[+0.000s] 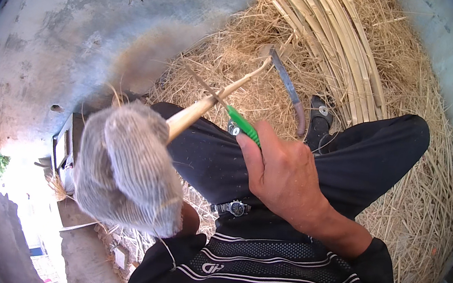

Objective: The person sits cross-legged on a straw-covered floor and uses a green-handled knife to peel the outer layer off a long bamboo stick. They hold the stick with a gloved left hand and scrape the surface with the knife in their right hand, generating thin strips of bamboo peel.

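Gripping a pale bamboo strip [218, 97] in a grey knitted glove, the left hand [128, 171] has its fingers clenched around the near end, so the strip juts up and away over the lap and stays steady for cutting. Against that strip, the bare right hand [285, 175] holds a green-handled knife [240, 121], fingers wrapped tight on the handle, the thin blade laid slantwise across the strip, seemingly to shave or split it. Beyond the strip's far tip lies a long dark blade tool [290, 90] on the straw, untouched. Further beyond the strip, a bundle of split bamboo slats [336, 47] rests in a curved sheaf, within reach. The person sits cross-legged in dark trousers [362, 153], a wristwatch [236, 207] showing near the waist below the strip. Loose dry straw [420, 190] covers the floor, and bare grey concrete [83, 14] spreads left of the strip, with bright daylight at the lower left
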The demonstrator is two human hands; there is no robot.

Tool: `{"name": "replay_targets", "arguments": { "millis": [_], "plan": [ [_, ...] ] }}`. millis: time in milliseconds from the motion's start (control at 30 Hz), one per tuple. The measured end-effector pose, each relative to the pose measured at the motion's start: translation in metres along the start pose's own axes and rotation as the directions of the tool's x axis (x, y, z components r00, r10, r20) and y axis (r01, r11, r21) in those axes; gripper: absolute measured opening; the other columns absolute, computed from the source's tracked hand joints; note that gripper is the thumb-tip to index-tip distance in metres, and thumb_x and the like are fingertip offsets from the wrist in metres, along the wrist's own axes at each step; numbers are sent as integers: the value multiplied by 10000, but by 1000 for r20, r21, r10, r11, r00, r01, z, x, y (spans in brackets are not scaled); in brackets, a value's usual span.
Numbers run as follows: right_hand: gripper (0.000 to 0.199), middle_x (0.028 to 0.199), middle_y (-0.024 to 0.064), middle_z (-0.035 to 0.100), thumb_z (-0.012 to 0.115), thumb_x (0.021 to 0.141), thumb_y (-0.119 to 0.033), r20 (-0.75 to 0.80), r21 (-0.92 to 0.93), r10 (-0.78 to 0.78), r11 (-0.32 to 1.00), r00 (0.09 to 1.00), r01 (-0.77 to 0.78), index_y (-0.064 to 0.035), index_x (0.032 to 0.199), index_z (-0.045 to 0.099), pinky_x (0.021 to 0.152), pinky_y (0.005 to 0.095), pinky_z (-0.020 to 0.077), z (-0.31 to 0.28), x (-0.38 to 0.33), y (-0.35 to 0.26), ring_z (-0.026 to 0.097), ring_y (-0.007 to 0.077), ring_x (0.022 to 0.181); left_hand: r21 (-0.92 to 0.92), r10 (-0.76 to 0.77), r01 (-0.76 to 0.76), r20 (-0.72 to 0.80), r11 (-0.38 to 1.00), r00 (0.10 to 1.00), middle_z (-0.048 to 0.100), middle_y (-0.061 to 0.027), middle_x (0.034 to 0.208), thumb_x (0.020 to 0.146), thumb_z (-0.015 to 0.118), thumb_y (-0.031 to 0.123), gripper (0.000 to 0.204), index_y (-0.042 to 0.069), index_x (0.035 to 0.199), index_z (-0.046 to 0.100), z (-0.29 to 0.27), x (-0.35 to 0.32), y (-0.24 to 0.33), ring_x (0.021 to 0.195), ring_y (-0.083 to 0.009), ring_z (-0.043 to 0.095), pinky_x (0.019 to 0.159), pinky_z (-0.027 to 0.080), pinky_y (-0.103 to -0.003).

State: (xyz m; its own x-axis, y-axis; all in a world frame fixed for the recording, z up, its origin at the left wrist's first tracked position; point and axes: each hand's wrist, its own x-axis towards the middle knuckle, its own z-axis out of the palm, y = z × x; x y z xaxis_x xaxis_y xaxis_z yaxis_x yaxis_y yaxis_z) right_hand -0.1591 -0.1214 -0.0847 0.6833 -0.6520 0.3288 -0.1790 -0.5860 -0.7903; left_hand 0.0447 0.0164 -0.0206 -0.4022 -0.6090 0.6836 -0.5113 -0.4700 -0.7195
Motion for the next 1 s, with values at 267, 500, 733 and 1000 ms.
{"name": "replay_targets", "arguments": {
  "millis": [267, 500, 733, 1000],
  "plan": [
    [281, 512, 142, 555, 545, 1001, -299, -83, -157, 53, 985, 995, -66, -45, 881, 535, 415, 452, 464, 1, 3, 13, 601, 330, 444, -562, -375, 323, 25, 761, 927, 664, -134, 829, 960, 599, 234, 285, -34, 1050, 639, 7, 47, 36, 638, -214, 647, 541, 536, -309],
    [273, 527, 170, 566, 550, 994, -291, -139, -67, 69, 995, 988, -79, -36, 898, 543, 438, 470, 483, 22, 1, 45, 616, 376, 481, -732, -557, 618, 398, 287, 729, 587, -47, 667, 986, 539, 305, 378, -9, 808, 651, -18, 90, 55, 513, -81, 499, 441, 351, -245],
    [314, 543, 193, 585, 536, 997, -334, -201, -70, 65, 994, 977, -81, -42, 881, 548, 464, 486, 505, 33, 8, 49, 635, 404, 513, -689, -646, 666, 375, 285, 665, 582, -14, 654, 986, 562, 294, 356, 6, 803, 660, -7, 92, 58, 520, -63, 471, 469, 342, -238],
    [282, 598, 234, 597, 497, 1013, -292, 21, 2, 205, 979, 979, -205, -12, 998, 532, 557, 563, 506, 6, 19, 33, 636, 465, 602, -691, -614, 698, 473, 186, 632, 675, -48, 661, 943, 670, 302, 323, -1, 842, 719, 0, 93, 43, 575, -95, 626, 530, 478, -239]
  ]
}}
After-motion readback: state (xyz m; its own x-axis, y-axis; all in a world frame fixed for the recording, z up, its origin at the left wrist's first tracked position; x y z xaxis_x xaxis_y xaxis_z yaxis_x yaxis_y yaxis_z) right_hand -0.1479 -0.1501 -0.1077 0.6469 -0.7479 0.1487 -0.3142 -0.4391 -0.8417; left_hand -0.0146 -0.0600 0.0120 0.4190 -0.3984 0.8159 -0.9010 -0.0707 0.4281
